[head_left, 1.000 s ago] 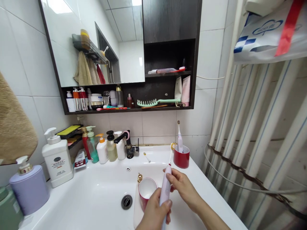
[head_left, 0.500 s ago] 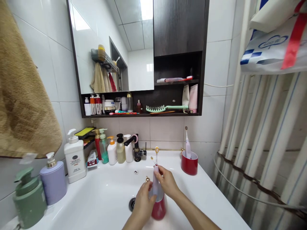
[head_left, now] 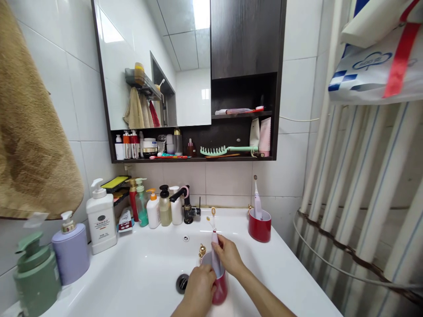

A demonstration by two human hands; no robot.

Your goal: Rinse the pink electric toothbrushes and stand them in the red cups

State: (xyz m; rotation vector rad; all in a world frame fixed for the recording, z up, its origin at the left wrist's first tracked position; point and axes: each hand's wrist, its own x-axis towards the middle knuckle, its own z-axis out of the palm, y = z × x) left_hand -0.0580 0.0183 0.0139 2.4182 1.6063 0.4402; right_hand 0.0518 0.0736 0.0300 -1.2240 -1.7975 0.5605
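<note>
A red cup (head_left: 220, 287) with a white inside stands on the white sink (head_left: 139, 264) near the drain (head_left: 182, 283). My left hand (head_left: 197, 294) is wrapped around the cup's side. My right hand (head_left: 228, 256) grips a pale pink electric toothbrush (head_left: 215, 248) by its body; the brush stands upright with its lower end inside the cup and its head up. A small gold ornament (head_left: 202, 250) shows at the cup's rim.
A second red cup (head_left: 260, 225) holding another electric toothbrush stands at the sink's back right. A black tap (head_left: 185, 203) and several pump bottles (head_left: 155, 208) line the back. Larger dispensers (head_left: 101, 216) stand left. A brown towel (head_left: 33, 132) hangs at left, white pipes (head_left: 357, 185) at right.
The toothbrush has gone from being held above the sink in both hands down into the red cup. My left hand has moved from the brush handle to the cup.
</note>
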